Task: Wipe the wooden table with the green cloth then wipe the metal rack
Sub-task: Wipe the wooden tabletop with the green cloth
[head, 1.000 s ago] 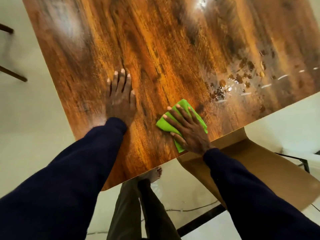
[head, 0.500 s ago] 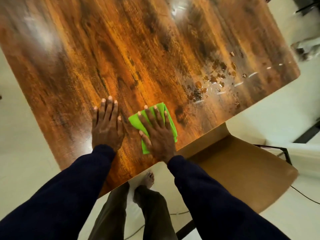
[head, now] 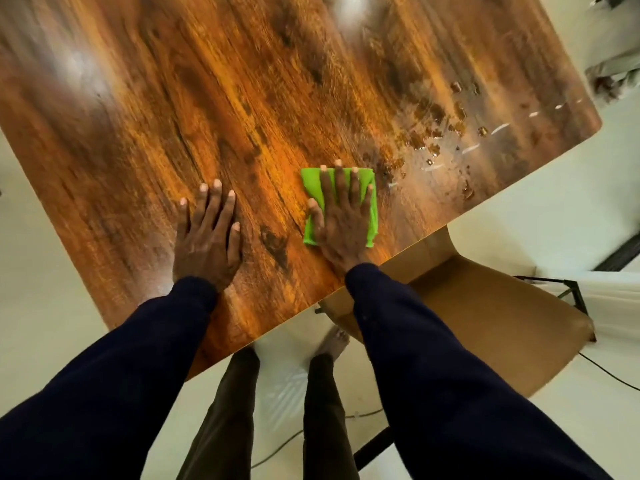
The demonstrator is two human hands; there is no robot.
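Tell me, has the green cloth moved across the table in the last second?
Yes. The green cloth, pressed under the right hand, has slid toward the water droplets on the wooden table and now almost reaches them.

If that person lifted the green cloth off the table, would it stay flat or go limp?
Probably limp: the green cloth lies flat with soft edges, pressed under the right hand. It likely slides easily, since the wooden table looks glossy. Pushed into the droplets nearby, it would probably soak them up and get a little heavier.
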